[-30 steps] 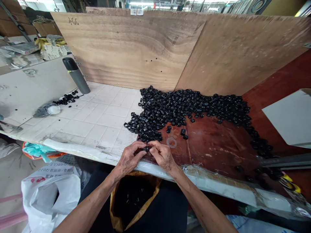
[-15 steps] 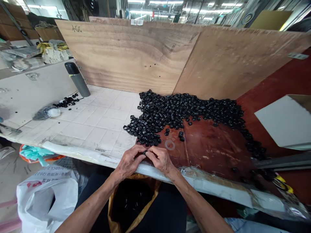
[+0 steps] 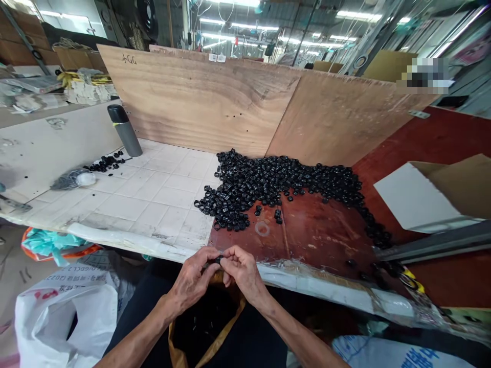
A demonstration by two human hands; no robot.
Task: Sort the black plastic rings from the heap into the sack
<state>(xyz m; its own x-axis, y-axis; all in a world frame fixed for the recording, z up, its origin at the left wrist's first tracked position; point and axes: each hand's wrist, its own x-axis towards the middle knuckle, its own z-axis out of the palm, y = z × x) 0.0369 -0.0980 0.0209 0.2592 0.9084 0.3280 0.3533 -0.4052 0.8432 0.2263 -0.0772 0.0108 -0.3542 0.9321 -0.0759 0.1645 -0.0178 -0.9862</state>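
Note:
Between my fingertips, at the table's front edge, is a small black part (image 3: 218, 259). My left hand (image 3: 196, 276) pinches it from the left. From the right, my right hand (image 3: 242, 271) closes its thumb and fingers on the same part, and the fingertips hide much of it. Beyond my hands lies a large pile of small black ring-like pieces (image 3: 261, 176), spread along the wooden board to the right. A few loose black pieces (image 3: 278, 216) sit on the dark red surface. Below my hands an open yellow-rimmed bag (image 3: 178, 352) holds dark contents.
A grey bottle (image 3: 128, 135) stands at the back left near a clear bag (image 3: 69, 180) and scattered black pieces. Wooden boards (image 3: 199, 102) wall the back. An open carton (image 3: 422, 202) is at the right, beside yellow-handled scissors (image 3: 414, 282). A white sack (image 3: 69, 317) is below left.
Both hands have come down and toward me, from the table's edge to above the bag, with the black part still between them. The view has shifted slightly.

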